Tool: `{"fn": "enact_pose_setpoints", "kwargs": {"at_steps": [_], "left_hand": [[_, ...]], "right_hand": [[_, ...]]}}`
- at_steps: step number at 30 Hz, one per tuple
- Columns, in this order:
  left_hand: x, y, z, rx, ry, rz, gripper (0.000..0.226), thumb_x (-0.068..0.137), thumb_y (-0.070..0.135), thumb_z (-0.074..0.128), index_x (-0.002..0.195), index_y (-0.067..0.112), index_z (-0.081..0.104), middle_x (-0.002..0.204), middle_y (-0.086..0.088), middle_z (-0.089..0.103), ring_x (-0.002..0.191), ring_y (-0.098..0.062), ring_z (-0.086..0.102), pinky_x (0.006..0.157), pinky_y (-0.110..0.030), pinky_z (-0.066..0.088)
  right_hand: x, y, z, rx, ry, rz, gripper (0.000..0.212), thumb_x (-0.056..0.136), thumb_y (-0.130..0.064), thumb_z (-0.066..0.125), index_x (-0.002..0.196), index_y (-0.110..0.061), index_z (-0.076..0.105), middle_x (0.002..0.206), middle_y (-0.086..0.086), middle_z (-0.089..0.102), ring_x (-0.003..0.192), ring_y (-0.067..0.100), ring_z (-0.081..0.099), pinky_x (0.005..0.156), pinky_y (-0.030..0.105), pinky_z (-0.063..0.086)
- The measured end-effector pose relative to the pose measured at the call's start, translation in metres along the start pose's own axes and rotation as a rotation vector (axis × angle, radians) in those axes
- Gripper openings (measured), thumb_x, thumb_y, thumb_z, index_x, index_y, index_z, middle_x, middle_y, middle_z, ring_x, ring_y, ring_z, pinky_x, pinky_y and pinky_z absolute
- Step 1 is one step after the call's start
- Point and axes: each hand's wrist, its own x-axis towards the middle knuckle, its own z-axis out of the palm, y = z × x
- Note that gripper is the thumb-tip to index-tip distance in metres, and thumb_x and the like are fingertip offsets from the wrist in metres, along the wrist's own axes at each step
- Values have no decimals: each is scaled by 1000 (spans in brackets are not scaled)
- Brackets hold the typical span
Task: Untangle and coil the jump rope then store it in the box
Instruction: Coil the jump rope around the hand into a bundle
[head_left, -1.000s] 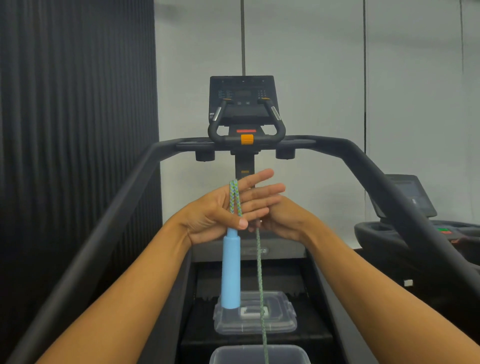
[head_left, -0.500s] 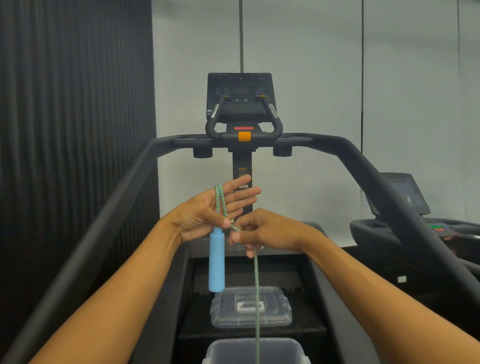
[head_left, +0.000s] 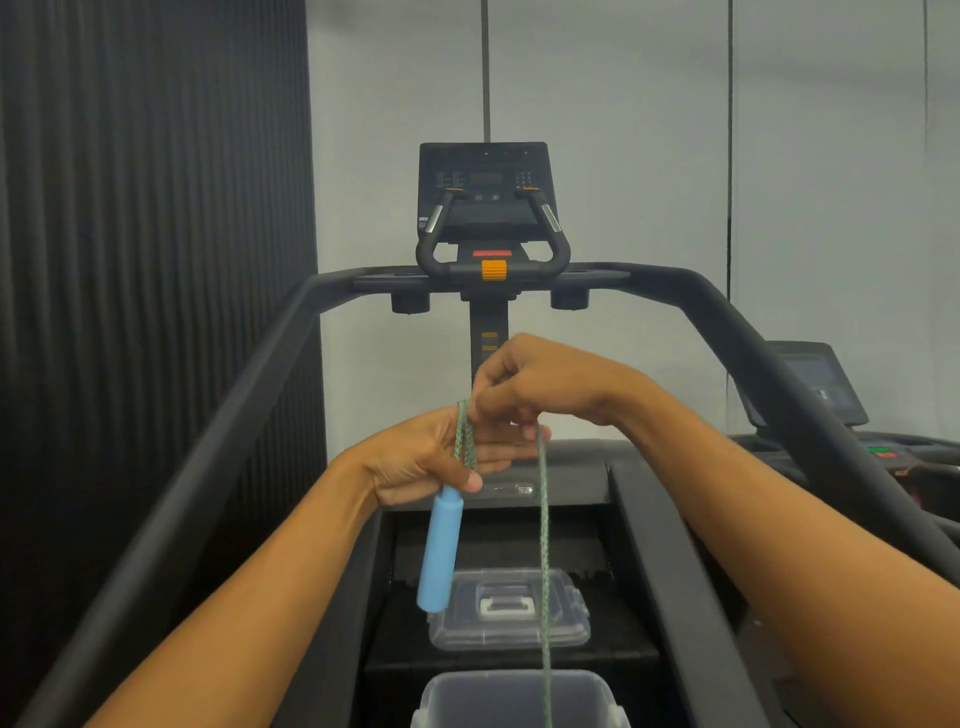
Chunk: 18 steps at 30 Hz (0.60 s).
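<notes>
My left hand (head_left: 431, 457) holds loops of the green braided jump rope (head_left: 543, 530) across its palm, thumb pressing them down. A light blue handle (head_left: 440, 553) hangs below that hand. Just above my left fingers, my right hand (head_left: 540, 382) pinches the rope. One strand drops straight down from it into the clear plastic box (head_left: 519, 699) at the bottom edge of the view. The box's clear lid (head_left: 511, 610) lies flat behind it on a stair step. The rope's other end is hidden.
I stand on a black stair-climber machine with its console (head_left: 485, 200) ahead and thick side rails (head_left: 218, 431) on both sides. A dark ribbed wall is at the left. Another machine (head_left: 831, 395) is at the right.
My right hand has risen from below my left fingers to above them, carrying the rope up over the left hand. The handle swings slightly left.
</notes>
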Motion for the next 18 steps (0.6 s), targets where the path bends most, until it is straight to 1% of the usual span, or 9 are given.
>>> {"fn": "enact_pose_setpoints", "kwargs": {"at_steps": [2, 3, 5, 6, 7, 9, 12, 16, 18], "left_hand": [[0, -1, 4, -17, -40, 1, 85, 77, -35, 44, 152, 1, 30, 152, -28, 44, 142, -39, 43, 121, -45, 29], [0, 0, 5, -34, -54, 7, 86, 77, -35, 43, 153, 3, 29, 152, -28, 44, 142, -39, 43, 120, -45, 30], [0, 0, 7, -62, -74, 14, 85, 78, -35, 42, 154, 3, 28, 152, -29, 43, 142, -41, 43, 119, -46, 32], [0, 1, 8, -68, -77, 15, 84, 79, -34, 42, 154, 2, 29, 151, -29, 44, 141, -42, 43, 119, -47, 33], [-1, 1, 8, -70, -79, 14, 83, 80, -34, 42, 153, 1, 29, 151, -29, 44, 141, -42, 44, 119, -47, 34], [-2, 2, 7, -73, -75, 10, 81, 80, -34, 42, 153, 1, 32, 151, -28, 44, 140, -42, 45, 117, -47, 37], [-5, 2, 7, -82, -33, -1, 80, 80, -33, 44, 152, 3, 35, 152, -24, 46, 140, -38, 46, 115, -44, 41], [-7, 4, 9, -104, -30, 2, 77, 82, -32, 43, 150, 3, 38, 152, -22, 47, 141, -36, 46, 115, -43, 40], [-8, 6, 9, -95, -30, 5, 74, 83, -31, 43, 148, 3, 41, 150, -22, 49, 139, -36, 48, 114, -42, 42]], "right_hand": [[2, -5, -5, 9, 7, 0, 15, 89, -8, 68, 76, -1, 72, 61, -1, 67, 50, 7, 58, 53, 25, 48], [3, -6, -6, 2, 11, -1, 14, 89, -9, 70, 77, -2, 73, 61, -2, 68, 52, 7, 59, 53, 25, 49], [7, -6, -7, -25, 30, -5, 14, 87, -15, 74, 78, -4, 74, 70, 11, 69, 58, 15, 57, 56, 28, 49], [8, -6, -8, -34, 38, -5, 14, 86, -17, 75, 79, -6, 75, 74, 15, 68, 58, 15, 55, 56, 28, 48], [10, -5, -8, -43, 47, -4, 13, 86, -18, 76, 79, -6, 76, 75, 14, 68, 57, 11, 54, 54, 26, 47], [13, -2, -9, -58, 65, 2, 14, 85, -20, 78, 79, -7, 76, 69, 3, 67, 52, 4, 52, 51, 21, 46], [16, 3, -11, -57, 105, 13, 18, 83, -23, 80, 78, -7, 75, 55, -8, 60, 51, 5, 50, 48, 17, 42], [21, 11, -13, -19, 163, -32, 25, 78, -24, 85, 82, -1, 75, 54, -8, 60, 49, 0, 52, 47, 10, 39], [23, 16, -11, 28, 166, -54, 26, 79, -24, 85, 84, -1, 75, 63, 2, 62, 52, 1, 53, 51, 13, 41]]}}
